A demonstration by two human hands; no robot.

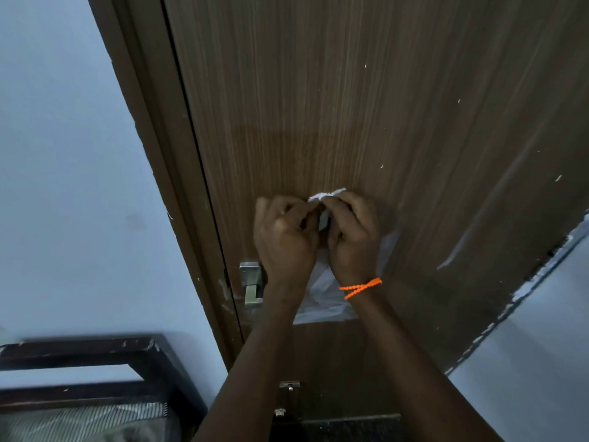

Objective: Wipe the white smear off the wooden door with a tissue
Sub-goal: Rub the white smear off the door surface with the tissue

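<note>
The brown wooden door (350,106) fills the middle of the view. My left hand (283,234) and my right hand (353,237) are raised together in front of it, fingers curled. Between them they pinch a small white tissue (325,196), whose folded edge sticks out above the fingertips. Behind and below my hands a whitish patch (322,298) shows against the door; I cannot tell whether it is the smear or a sheet. Small white specks dot the door to the right. An orange thread band (360,287) circles my right wrist.
A metal latch (252,282) sits on the door's left edge beside my left wrist. A pale wall (79,186) lies left of the door frame. A dark wooden frame (95,355) with striped fabric stands at the lower left. A small lock fitting (288,386) hangs lower on the door.
</note>
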